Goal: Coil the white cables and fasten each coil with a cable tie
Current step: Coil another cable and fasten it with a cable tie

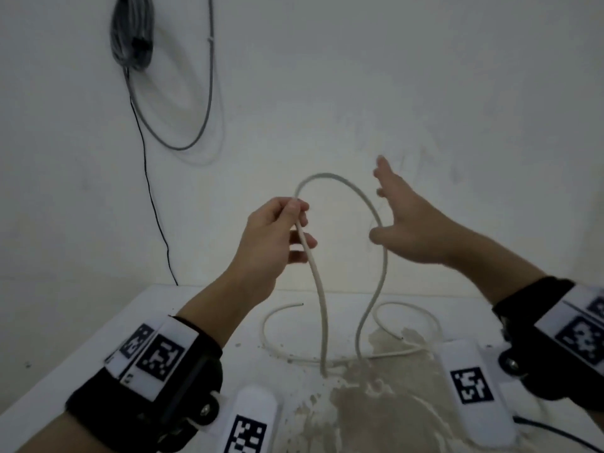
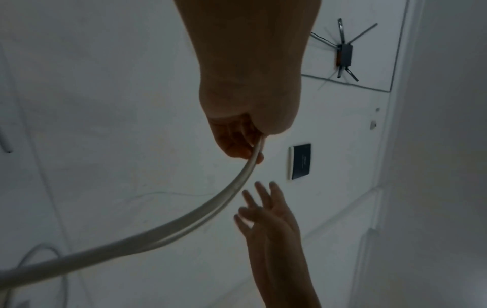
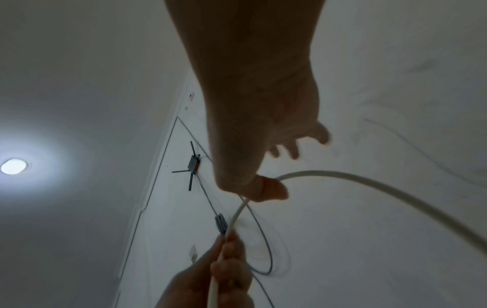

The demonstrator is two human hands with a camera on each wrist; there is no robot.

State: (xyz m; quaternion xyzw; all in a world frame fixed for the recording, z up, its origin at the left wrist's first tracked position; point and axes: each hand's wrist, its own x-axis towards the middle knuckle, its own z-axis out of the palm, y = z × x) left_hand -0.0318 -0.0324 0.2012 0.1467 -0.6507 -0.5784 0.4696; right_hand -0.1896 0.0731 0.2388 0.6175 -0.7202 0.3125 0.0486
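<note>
near edge: white tabletop (image 1: 98,338), stained patch at centre, two white tagged blocks (image 1: 474,390) lying flat. on it, slack of white cable (image 1: 382,256) curls in loose loops, one cut end pointing right. cable rises near-vertical from table in two strands, arches over as tall upright loop. left hand (image 1: 271,237) pinches left strand near arch top, thumb and forefinger pressed on it. right hand (image 1: 408,223) fingers spread, thumb at right strand, gripping nothing. behind: wall with hanging grey cable bundle (image 1: 132,31).

Dim grey light overall, round ceiling lamp (image 3: 14,166) glaring with a halo well left of the forearm, hands backlit and dark in wrist views, soft motion blur, wide-angle bending at edges
</note>
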